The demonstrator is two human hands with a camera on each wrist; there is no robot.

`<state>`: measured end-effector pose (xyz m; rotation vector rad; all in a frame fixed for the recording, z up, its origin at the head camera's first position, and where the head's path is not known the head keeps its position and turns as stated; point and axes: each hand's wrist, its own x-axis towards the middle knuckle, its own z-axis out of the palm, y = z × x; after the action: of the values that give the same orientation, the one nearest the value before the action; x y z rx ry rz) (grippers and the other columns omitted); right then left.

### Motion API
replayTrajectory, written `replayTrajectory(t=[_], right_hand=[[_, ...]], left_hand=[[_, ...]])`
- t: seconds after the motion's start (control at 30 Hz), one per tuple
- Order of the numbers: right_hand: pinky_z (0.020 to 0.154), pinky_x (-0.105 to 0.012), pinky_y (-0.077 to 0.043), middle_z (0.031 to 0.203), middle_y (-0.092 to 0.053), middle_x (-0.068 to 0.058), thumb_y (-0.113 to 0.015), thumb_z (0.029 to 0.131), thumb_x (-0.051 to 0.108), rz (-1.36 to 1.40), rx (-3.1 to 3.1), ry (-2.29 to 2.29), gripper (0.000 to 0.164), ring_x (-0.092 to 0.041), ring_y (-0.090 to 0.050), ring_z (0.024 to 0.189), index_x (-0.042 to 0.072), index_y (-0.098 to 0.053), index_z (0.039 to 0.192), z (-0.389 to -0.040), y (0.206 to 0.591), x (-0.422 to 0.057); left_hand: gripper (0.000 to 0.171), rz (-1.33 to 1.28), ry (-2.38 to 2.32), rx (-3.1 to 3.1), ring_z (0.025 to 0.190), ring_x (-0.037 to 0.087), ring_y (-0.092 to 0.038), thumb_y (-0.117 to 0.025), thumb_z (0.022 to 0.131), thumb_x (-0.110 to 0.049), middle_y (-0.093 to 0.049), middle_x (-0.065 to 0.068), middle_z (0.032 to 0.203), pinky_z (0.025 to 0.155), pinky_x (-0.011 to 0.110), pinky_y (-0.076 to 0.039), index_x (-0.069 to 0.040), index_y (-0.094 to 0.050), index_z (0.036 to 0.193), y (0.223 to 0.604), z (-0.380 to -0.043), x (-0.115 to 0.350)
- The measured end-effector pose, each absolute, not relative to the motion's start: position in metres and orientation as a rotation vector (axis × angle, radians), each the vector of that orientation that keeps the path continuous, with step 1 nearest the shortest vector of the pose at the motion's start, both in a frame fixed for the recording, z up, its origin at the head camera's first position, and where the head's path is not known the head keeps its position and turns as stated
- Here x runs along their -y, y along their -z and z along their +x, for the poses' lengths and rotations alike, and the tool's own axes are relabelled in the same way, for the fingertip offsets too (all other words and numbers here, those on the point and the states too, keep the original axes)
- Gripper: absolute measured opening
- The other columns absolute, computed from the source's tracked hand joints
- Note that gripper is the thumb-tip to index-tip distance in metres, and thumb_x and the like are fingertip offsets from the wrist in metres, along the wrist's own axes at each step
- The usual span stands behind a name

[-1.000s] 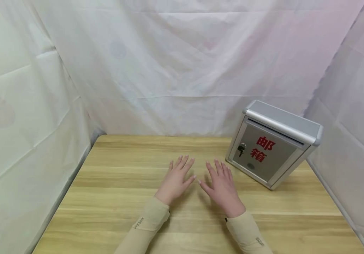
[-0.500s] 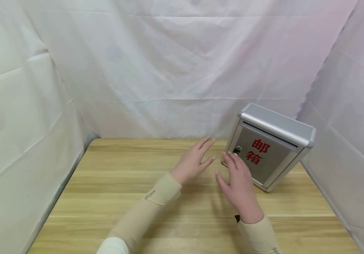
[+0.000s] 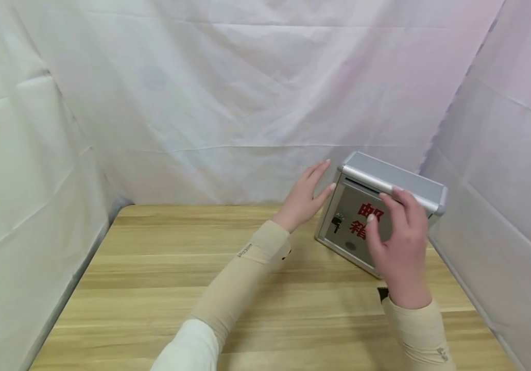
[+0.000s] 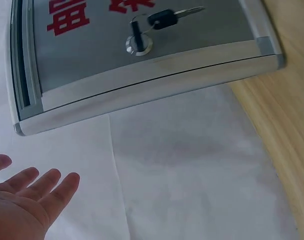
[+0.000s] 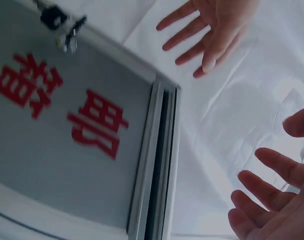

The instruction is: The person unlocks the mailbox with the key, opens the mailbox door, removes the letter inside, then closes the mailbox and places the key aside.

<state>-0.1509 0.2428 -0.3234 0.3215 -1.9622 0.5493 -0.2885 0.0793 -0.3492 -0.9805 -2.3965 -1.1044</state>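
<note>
A silver metal mailbox (image 3: pixel 388 172) with red characters on its grey door stands tilted back in the head view. Its slot (image 3: pixel 361 184) runs along the top front. A lock with a black-headed key (image 4: pixel 164 19) hanging from it sits near the door's left side. My left hand (image 3: pixel 301 201) is held beside the mailbox's upper left edge, fingers extended. In front of the door is my right hand (image 3: pixel 403 245), fingers spread and slightly bent, overlapping the characters and the slot's right part in the head view. The right wrist view shows a gap between these fingers (image 5: pixel 264 180) and the box.
The mailbox stands on a wood-grain table (image 3: pixel 191 288), toward its back right. White cloth (image 3: pixel 228 93) hangs behind the table and along both sides. Beige sleeves (image 3: pixel 242 278) cover both forearms.
Both hands have risen from low over the middle of the table and moved right and forward to the mailbox. The view has shifted slightly right; the mailbox stands as before.
</note>
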Motion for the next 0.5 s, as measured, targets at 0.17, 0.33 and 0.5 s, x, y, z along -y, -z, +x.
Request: replayTrajectory(t=[0.17,0.33,0.5], right_hand=[[0.096,-0.042,-0.026,0.118,-0.05,-0.016,-0.055,0.075,0.013,0.189,1.865,-0.588,0.032,-0.03,-0.04,0.114,-0.003,-0.061,0.102,-0.152,0.311,-0.26],[0.095,-0.04,-0.028,0.119,-0.05,-0.013,-0.055,0.076,0.006,0.052,1.829,-0.629,0.029,-0.026,-0.041,0.114,-0.002,-0.062,0.103,-0.156,0.31,-0.276],[0.095,-0.039,-0.026,0.123,-0.047,-0.011,-0.055,0.08,0.012,-0.053,1.886,-0.65,0.031,-0.024,-0.038,0.116,0.0,-0.062,0.108,-0.16,0.316,-0.29]], left_hand=[[0.059,-0.93,1.171,2.43,0.127,0.005,-0.02,-0.036,0.09,-0.049,-0.02,-0.008,0.143,0.101,0.028,-0.02,-0.037,-0.007,0.14,0.341,-0.298,-0.088],[0.059,-0.937,1.219,2.43,0.127,0.006,-0.021,-0.038,0.09,-0.048,-0.021,-0.007,0.143,0.101,0.029,-0.021,-0.039,-0.008,0.139,0.334,-0.301,-0.095],[0.056,-0.979,1.229,2.436,0.128,0.005,-0.019,-0.037,0.09,-0.048,-0.02,-0.01,0.142,0.101,0.028,-0.02,-0.037,-0.015,0.14,0.331,-0.3,-0.1]])
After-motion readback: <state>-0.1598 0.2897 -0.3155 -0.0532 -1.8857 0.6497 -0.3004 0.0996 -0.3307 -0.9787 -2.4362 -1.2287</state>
